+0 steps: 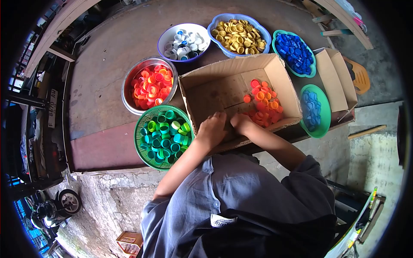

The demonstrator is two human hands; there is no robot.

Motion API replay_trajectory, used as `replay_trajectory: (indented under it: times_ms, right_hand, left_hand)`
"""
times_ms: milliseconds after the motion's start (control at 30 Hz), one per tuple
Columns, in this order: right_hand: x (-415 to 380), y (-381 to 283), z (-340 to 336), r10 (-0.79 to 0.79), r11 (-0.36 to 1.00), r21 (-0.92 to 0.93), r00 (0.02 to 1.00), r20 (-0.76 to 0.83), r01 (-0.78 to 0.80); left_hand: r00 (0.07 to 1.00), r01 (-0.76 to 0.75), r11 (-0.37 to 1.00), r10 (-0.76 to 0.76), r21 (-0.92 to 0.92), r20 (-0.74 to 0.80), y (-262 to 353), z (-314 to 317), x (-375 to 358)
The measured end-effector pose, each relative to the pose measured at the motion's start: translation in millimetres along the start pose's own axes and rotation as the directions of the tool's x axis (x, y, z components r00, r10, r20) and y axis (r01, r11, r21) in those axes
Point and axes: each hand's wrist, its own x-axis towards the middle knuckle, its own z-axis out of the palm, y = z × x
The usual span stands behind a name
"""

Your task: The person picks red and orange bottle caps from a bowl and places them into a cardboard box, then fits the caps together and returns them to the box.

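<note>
Hands: two, one bare left hand (212, 130) and one bare right hand (241, 122). Containers: six, namely one purple-rimmed white bowl (163, 48), one scalloped light-blue plastic basket (232, 54), one oval turquoise plastic basket (303, 75), one round shiny metal bowl (127, 88), one round green mesh basket (138, 142) and one oval green plastic bowl (324, 108). Large open brown cardboard box (277, 71): one. Heaps of small round plastic caps (264, 101): seven; single caps overlap too much to number.
</note>
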Motion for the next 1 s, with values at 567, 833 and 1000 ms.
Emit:
replay_trajectory:
  times_ms: [567,833,1000]
  right_hand:
    - [17.3,29.6,24.1,-0.250,0.816,0.509,0.961,-0.118,0.275]
    - [25.8,18.9,23.2,-0.269,0.757,0.588,0.956,-0.114,0.283]
    - [4.1,4.5,10.2,-0.228,0.932,0.210,0.928,-0.296,0.296]
  left_hand:
    - [0.838,0.250,0.959,-0.284,0.135,0.466,-35.2,63.0,14.4]
    - [0.864,0.204,0.964,-0.260,0.173,0.430,-48.3,75.7,12.3]
    - [0.867,0.230,0.907,-0.355,0.352,0.349,-43.4,77.8,9.8]
